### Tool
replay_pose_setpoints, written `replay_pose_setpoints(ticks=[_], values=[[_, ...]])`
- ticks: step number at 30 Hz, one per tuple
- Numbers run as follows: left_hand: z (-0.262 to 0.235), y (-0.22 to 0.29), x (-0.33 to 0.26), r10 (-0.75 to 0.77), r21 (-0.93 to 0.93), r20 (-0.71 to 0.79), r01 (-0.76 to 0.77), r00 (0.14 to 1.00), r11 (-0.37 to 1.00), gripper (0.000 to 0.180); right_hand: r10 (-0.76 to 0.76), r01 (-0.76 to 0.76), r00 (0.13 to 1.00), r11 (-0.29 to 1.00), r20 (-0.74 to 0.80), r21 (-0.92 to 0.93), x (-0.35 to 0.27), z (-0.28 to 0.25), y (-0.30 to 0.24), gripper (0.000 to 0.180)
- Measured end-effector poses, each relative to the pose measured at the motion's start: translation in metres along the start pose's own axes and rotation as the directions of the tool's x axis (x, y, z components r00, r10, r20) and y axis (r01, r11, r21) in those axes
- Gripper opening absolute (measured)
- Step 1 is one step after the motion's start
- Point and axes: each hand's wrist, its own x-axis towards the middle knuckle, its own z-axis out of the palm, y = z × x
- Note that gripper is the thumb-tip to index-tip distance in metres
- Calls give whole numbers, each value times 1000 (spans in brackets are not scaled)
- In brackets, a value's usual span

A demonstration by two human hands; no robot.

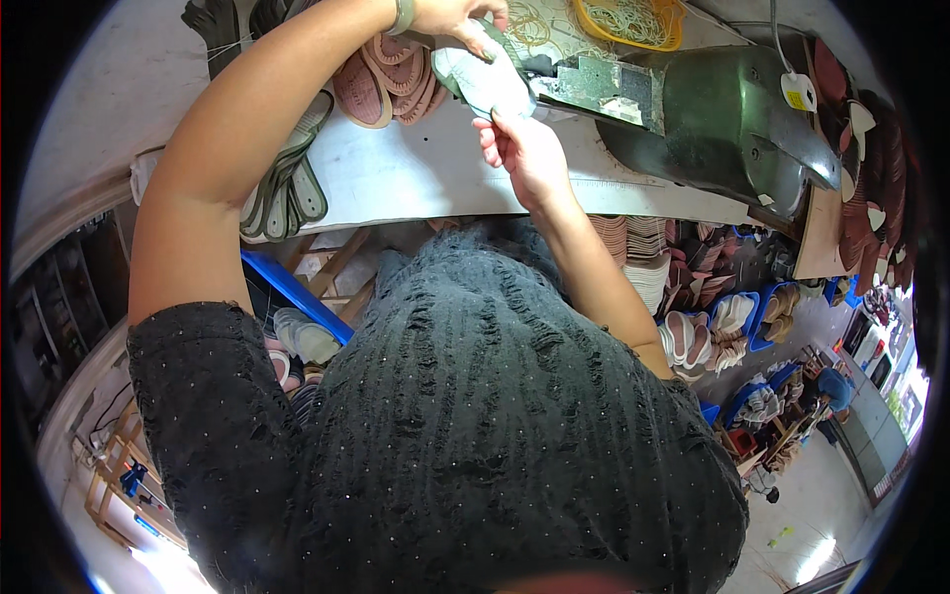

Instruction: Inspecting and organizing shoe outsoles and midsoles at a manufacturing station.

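Head: left hand beyond right hand

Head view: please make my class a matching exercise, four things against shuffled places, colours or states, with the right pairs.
Things
1. pale piece
2. basket
3. large machine
4. pink pieces

Descriptions
A. dark green
B. just left of the pale piece
C. held by the left hand and right hand
D. yellow

Pairs: 1-C, 2-D, 3-A, 4-B
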Motion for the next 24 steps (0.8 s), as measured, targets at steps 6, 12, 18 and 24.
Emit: replay_pose_setpoints(ticks=[6, 12, 18, 24], values=[[-3, 9, -24, 67, 33, 6, -67, 998, 997, 40, -65, 49, 994, 982, -82, -183, 12, 6, -20, 29], [25, 3, -42, -98, -15, -234, 97, 967, 995, 42, -139, 89, 981, 941, -135, -326, 14, 7, -32, 34], [90, -34, -46, -172, -293, -434, 42, 885, 955, 39, -200, 150, 976, 903, -84, -403, 12, -5, -27, 35], [142, -30, -34, -171, -335, -686, -98, 707, 937, 47, -279, 280, 957, 818, 79, -502, -10, -13, 12, 28]])
